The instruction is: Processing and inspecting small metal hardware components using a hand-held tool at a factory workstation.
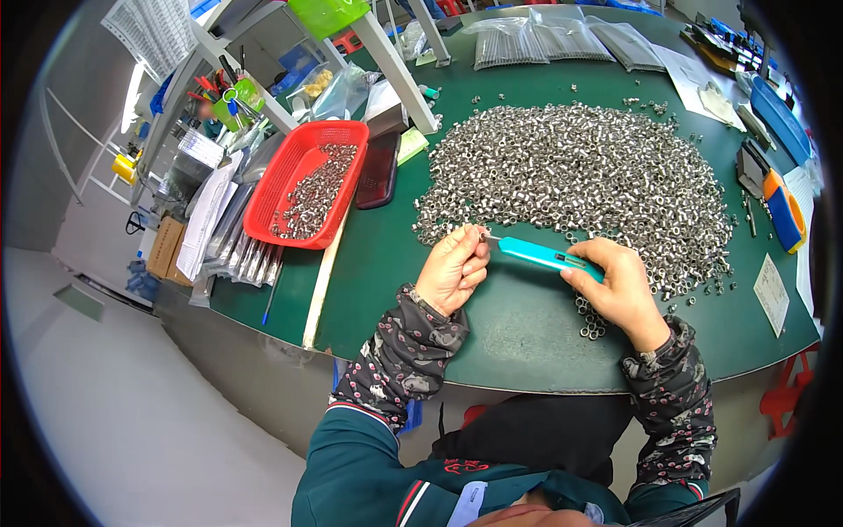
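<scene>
My right hand (617,285) is closed around a turquoise utility knife (540,254), thumb and fingers gripping its rear half. Its short blade points left, to the fingertips of my left hand (453,270). Those fingers are pinched together on what looks like a small metal ring, mostly hidden by the thumb and forefinger. Just beyond both hands spreads a wide heap of small shiny metal rings (580,167) on the green table (518,338). Several loose rings (592,328) lie near my right wrist.
A red plastic basket (256,215) partly filled with metal parts stands at the left, beside a dark phone-like slab (378,171). Bagged parts (536,39) line the far edge. An orange-and-blue tool (784,211) and a blue tray (780,119) lie at the right.
</scene>
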{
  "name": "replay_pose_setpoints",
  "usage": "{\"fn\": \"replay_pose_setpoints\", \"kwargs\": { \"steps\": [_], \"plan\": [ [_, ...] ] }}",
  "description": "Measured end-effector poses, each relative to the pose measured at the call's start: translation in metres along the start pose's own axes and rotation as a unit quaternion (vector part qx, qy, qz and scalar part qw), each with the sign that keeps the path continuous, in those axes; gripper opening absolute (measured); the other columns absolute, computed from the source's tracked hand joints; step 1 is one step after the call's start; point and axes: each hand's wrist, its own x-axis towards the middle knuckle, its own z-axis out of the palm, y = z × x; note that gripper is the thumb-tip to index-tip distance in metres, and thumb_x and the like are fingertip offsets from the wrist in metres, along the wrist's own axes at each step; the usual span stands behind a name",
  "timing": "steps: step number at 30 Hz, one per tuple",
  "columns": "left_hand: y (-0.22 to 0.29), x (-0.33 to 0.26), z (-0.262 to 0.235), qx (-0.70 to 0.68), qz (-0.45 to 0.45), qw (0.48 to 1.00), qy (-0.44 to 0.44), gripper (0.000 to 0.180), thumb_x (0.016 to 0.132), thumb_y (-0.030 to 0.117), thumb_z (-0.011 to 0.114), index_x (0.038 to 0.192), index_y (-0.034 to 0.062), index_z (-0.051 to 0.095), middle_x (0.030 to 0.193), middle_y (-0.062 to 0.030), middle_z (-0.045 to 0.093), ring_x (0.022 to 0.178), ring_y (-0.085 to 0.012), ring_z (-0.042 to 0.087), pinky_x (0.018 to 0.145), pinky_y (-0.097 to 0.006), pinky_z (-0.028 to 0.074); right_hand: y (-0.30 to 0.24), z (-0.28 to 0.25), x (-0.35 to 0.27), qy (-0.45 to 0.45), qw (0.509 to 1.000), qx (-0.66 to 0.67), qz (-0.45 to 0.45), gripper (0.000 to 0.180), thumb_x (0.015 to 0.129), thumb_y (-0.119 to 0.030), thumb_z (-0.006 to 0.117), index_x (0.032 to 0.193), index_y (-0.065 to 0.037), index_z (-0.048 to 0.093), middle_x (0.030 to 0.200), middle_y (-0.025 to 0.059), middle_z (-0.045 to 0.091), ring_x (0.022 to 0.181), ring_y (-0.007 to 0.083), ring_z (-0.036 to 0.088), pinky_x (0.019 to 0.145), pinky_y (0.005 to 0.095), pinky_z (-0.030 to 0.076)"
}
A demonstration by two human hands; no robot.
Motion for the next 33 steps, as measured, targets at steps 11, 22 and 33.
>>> {"fn": "replay_pose_setpoints", "kwargs": {
  "steps": [11, 22, 33],
  "plan": [
    [0.0009, -0.0004, 0.0086, 0.041, 0.018, 0.997, 0.06, 0.018, 0.092, 0.02, 0.046, 0.097, 0.0044, 0.053, 0.075, -0.0016, 0.049, 0.049, -0.0031, 0.032, 0.038, -0.015, 0.026, 0.0041, 0.0013, 0.0003, 0.073, 0.996, -0.029, -0.037, 0.023, 0.072, -0.015, 0.067, 0.089, 0.0, 0.061, 0.075, 0.0119, 0.059, 0.065, 0.0226, 0.057, 0.059, 0.0311, 0.044],
    [-0.0013, 0.0, 0.0039, 0.044, 0.066, 0.996, 0.029, 0.014, 0.091, 0.013, 0.048, 0.101, 0.0052, 0.052, 0.077, -0.0014, 0.051, 0.053, -0.0036, 0.036, 0.041, -0.016, 0.029, 0.0004, 0.0008, -0.0005, 0.03, 0.999, -0.026, -0.016, 0.025, 0.072, -0.022, 0.065, 0.087, -0.002, 0.063, 0.075, 0.0128, 0.06, 0.064, 0.0277, 0.059, 0.059, 0.0348, 0.046],
    [0.0001, -0.0003, 0.005, 0.029, 0.049, 0.998, 0.022, 0.013, 0.09, 0.012, 0.049, 0.1, 0.0048, 0.053, 0.076, -0.0013, 0.05, 0.053, -0.0045, 0.037, 0.041, -0.016, 0.028, -0.0034, -0.0005, -0.0009, 0.005, 1.0, -0.017, -0.008, 0.025, 0.072, -0.023, 0.065, 0.086, -0.001, 0.063, 0.074, 0.0135, 0.06, 0.066, 0.0283, 0.059, 0.059, 0.0354, 0.046]
  ]
}}
